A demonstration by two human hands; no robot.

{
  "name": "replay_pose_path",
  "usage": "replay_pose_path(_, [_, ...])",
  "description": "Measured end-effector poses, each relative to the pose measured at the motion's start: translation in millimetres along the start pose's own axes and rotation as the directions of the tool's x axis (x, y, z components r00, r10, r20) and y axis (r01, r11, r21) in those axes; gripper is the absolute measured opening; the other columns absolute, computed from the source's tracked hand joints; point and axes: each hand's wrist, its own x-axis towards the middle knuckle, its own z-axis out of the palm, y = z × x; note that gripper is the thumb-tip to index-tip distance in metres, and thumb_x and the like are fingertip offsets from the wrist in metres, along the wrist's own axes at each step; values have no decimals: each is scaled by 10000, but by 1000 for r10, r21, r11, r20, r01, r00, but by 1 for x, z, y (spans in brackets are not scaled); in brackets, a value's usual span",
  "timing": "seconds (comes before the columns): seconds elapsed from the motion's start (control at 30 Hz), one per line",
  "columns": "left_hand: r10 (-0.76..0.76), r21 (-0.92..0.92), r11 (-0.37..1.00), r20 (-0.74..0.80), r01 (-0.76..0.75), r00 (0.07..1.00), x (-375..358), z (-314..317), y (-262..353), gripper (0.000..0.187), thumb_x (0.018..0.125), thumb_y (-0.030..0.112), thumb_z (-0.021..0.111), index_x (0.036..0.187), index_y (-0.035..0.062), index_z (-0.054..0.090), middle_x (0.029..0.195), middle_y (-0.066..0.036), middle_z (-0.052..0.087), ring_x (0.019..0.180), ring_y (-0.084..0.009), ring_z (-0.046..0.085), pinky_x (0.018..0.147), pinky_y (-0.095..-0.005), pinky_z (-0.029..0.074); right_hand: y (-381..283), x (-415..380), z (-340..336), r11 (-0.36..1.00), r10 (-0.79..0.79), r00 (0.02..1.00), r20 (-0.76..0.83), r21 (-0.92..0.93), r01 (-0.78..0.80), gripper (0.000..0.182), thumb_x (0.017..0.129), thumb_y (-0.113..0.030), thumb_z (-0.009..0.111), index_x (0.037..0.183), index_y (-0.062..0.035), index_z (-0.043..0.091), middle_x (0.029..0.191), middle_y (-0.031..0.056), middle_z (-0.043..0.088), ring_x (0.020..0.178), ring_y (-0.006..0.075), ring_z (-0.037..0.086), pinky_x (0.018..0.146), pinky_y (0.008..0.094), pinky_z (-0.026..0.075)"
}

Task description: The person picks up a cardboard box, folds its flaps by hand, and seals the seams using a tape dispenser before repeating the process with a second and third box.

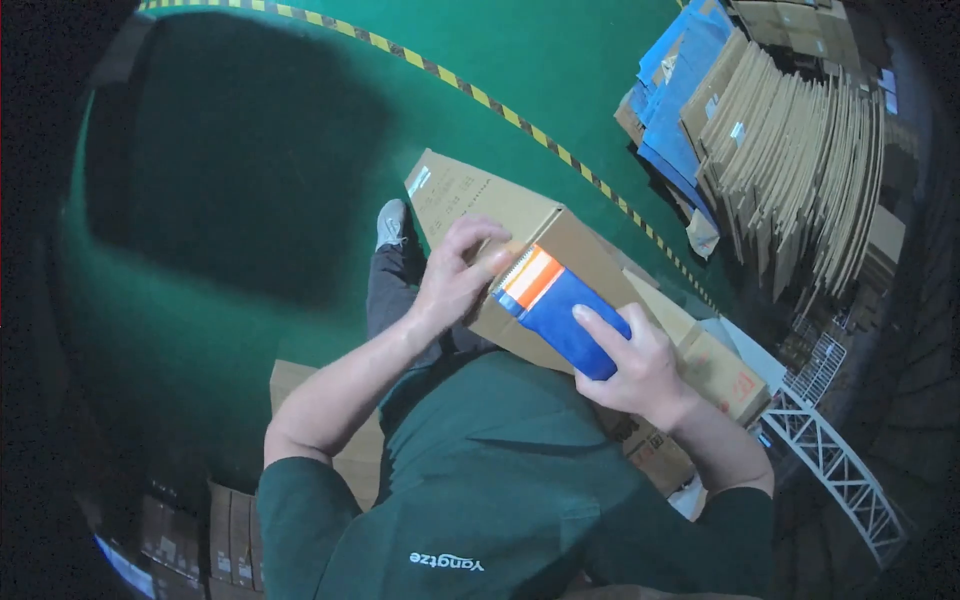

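My right hand (640, 365) is wrapped around a blue tape dispenser (565, 320) with orange and white stripes and a toothed edge. The thumb lies along its blue body. My left hand (462, 275) is closed, its thumb and fingers drawn together right beside the toothed end. What they pinch is hidden or too small to name. Beneath both hands is a brown cardboard box (470, 195) with printed markings and a white label at its far end.
More cardboard boxes (720, 370) stand to the right, by a white metal truss (835, 465). Flattened cardboard sheets (790, 160) are stacked at the upper right beside blue sheeting (675, 90). Yellow-black tape (480, 95) marks the green floor (330, 55). Cartons (230, 535) sit lower left.
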Motion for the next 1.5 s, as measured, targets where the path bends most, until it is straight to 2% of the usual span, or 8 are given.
replay_pose_path(0.2, [208, -15, 978, 65, -207, 976, -7, -12, 2, 171, 961, 152, 570, 1113, 126, 646, 1108, -89, 628, 1033, -218, 589, 917, -315, 498, 2, -2, 2, 1000, 23, 1000, 21, -3, -23, 782, 677, -469, 834, 1340, -227, 496, 1089, 168, 593, 864, 344, 646, 727, 401, 588])
replay_pose_path(0.33, [179, 129, 972, 120, -194, 976, -7, -9, 16, 329, 1025, 228, 370, 1092, 43, 634, 1087, -117, 631, 1037, -238, 564, 875, -343, 471, 1, 1, -1, 1000, 14, 999, 34, 21, -15, 775, 688, -465, 825, 1348, -232, 491, 1121, 167, 585, 896, 345, 638, 741, 412, 593])
replay_pose_path(0.43, [-128, -45, 991, -93, 124, 987, -5, 5, 33, 210, 840, 349, 699, 768, 156, 661, 897, -12, 645, 839, -118, 596, 731, -295, 474, 1, 0, -1, 1000, 13, 1000, -10, 25, -13, 783, 680, -426, 839, 1353, -233, 487, 1083, 184, 576, 852, 343, 635, 703, 395, 592])
replay_pose_path(0.53, [-74, -71, 995, -101, 67, 992, -15, 3, 31, 219, 905, 317, 616, 923, 118, 706, 958, -33, 687, 896, -148, 621, 775, -334, 487, -1, -2, -3, 999, 46, 998, 45, 20, -47, 781, 694, -456, 828, 1359, -240, 480, 1114, 173, 575, 899, 348, 633, 744, 418, 594])
replay_pose_path(0.63, [-45, -11, 999, -36, 45, 998, -29, 4, 28, 637, 802, 372, 662, 1332, 56, 502, 1315, -136, 557, 1202, -282, 520, 1006, -429, 430, -1, -3, -3, 999, 50, 999, 12, 20, -51, 771, 690, -453, 822, 1353, -241, 491, 1080, 183, 556, 860, 347, 621, 693, 405, 586])
replay_pose_path(0.83, [133, 267, 954, 32, -136, 991, -39, 12, -2, 835, 771, 532, 756, 1416, 121, 420, 1423, -139, 493, 1331, -328, 453, 1075, -554, 366, 0, -3, 0, 997, 75, 996, 53, 27, -76, 790, 703, -439, 830, 1374, -248, 460, 1116, 185, 565, 896, 347, 625, 732, 412, 589])
replay_pose_path(1.03, [272, 247, 930, 31, -271, 962, -35, 14, -10, 573, 906, 451, 617, 1395, 185, 482, 1391, -106, 509, 1298, -303, 443, 1020, -569, 391, 1, -2, -1, 997, 70, 997, 33, 32, -71, 759, 702, -417, 828, 1355, -237, 486, 1073, 179, 564, 860, 333, 621, 698, 379, 587])
replay_pose_path(1.5, [422, 335, 835, 121, -437, 899, -28, 3, -6, 578, 928, 474, 568, 1411, 175, 460, 1372, -96, 534, 1330, -331, 426, 1040, -555, 381, 2, 1, -8, 998, 40, 998, 44, 55, -43, 763, 722, -429, 815, 1373, -248, 459, 1099, 173, 561, 878, 333, 625, 732, 387, 586])
